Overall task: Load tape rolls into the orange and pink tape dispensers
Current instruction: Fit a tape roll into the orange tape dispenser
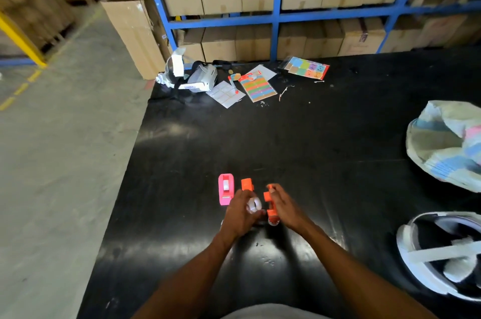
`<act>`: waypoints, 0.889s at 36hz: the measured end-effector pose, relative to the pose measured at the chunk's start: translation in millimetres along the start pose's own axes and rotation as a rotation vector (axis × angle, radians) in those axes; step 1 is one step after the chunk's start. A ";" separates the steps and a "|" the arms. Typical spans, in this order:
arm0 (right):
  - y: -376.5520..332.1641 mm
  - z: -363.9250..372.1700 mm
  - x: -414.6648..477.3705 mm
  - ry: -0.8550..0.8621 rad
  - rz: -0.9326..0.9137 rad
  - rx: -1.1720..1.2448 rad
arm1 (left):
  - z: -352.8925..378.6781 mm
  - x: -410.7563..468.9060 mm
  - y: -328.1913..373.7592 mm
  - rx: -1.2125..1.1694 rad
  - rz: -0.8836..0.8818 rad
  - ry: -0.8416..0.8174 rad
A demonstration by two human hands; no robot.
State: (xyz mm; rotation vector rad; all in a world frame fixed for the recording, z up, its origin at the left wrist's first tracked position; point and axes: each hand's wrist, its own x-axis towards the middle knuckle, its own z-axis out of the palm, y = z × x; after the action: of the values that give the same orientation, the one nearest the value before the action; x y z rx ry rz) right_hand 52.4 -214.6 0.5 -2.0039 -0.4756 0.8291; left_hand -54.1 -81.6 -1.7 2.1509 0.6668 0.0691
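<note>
A clear tape roll [253, 205] sits pinched in the fingers [257, 213] of the left hand [240, 214], low over the black desk [325, 162], just beside an orange tape dispenser [270, 204] that the right hand [285, 208] clamps from its right side. A second orange dispenser [246, 184] stands just beyond the left hand, touched by neither hand; the pink dispenser [226, 189] stands to its left and appears already to carry a roll. The step in hand is judged to be loading the held orange dispenser — the next move calls for aligning the roll's core with the dispenser's cradle and seating it. Sticker sheets [257, 87] and a headset [200, 79] lie well apart, at the far edge.
</note>
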 end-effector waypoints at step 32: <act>-17.3 -5.9 -11.5 0.031 -0.086 0.055 | -32.4 1.3 31.4 -0.406 0.026 -0.181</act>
State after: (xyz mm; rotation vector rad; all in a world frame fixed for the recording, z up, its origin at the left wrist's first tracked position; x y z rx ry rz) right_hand 48.3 -215.9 21.7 -1.9296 -0.5116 0.7492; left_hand -48.3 -72.7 42.2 1.7500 0.4729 0.0206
